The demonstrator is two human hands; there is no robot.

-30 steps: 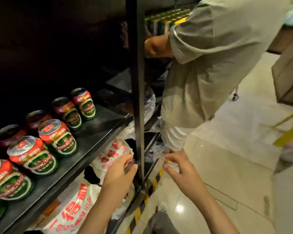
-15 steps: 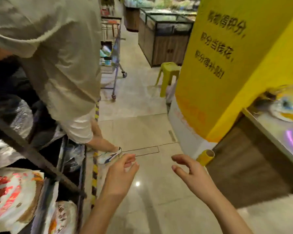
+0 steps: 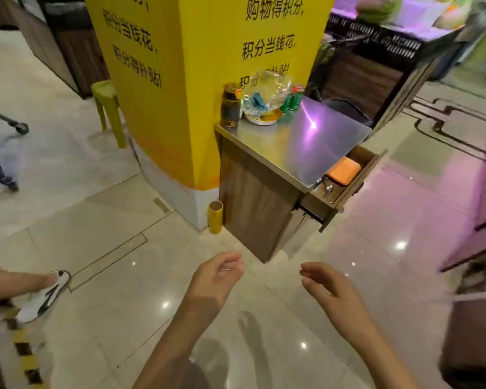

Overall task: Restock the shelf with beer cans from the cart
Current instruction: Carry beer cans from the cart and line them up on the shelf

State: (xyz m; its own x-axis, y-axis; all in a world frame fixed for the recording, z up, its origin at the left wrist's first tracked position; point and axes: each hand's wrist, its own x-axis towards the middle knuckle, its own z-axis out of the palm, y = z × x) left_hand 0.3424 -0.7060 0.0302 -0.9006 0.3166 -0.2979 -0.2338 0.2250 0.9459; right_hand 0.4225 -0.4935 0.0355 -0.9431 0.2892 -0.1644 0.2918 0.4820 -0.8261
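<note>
My left hand (image 3: 216,279) and my right hand (image 3: 330,289) hover side by side over the shiny tiled floor, fingers loosely curled, holding nothing. Green cans (image 3: 292,101) stand at the back of a steel-topped wooden counter (image 3: 306,153) ahead of me, next to a clear plastic bag on a plate (image 3: 264,102) and a dark bottle (image 3: 230,109). The shelf of beer cans is out of view. Part of a wheeled cart frame (image 3: 0,153) shows at the left edge.
A big yellow pillar (image 3: 166,94) stands ahead with a green stool (image 3: 107,108) beside it and a yellow tube (image 3: 215,216) at its base. The counter's drawer (image 3: 345,178) hangs open. Another person's leg and shoe (image 3: 44,297) are at lower left.
My view has swung right, away from the shelf and the other person, toward the pillar and counter. Both hands stayed empty in front of me.
</note>
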